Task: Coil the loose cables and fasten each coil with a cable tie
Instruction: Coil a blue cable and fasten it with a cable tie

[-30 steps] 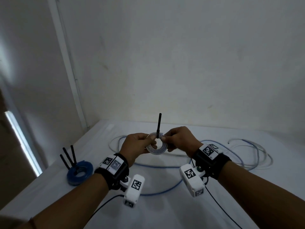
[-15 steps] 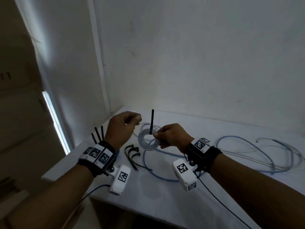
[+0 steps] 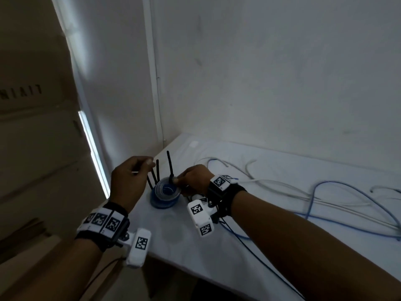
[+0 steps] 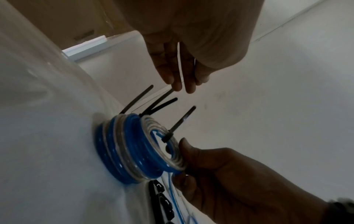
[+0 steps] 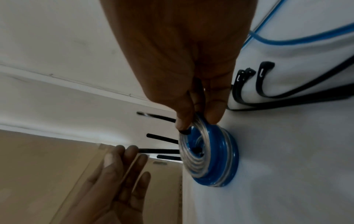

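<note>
glossy plastic coils [image 4: 134, 148]; matt white tabletop [image 3: 271, 246].

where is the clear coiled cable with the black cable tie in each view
Head: clear coil lower centre-left, on the stack of blue coils, at the right hand.
Left wrist: centre, on the stack's end.
Right wrist: centre, under the fingertips.
Shared landmark: the upright black tie tails.

- Your right hand [image 5: 184, 63] pinches the rim of a clear-cable coil [image 5: 193, 153], thumb and fingertip either side.
- That coil sits on top of a stack of blue and clear coils [image 5: 228, 163] on the white table [image 5: 287, 166].
- Black tie tails [image 5: 162, 138] stick out of the stack.
- Your left hand [image 5: 118, 186] hovers beside the stack, fingers straight.
- Loose black cable ties [image 5: 247, 84] and a blue cable [image 5: 298, 40] lie beyond the stack.
</note>
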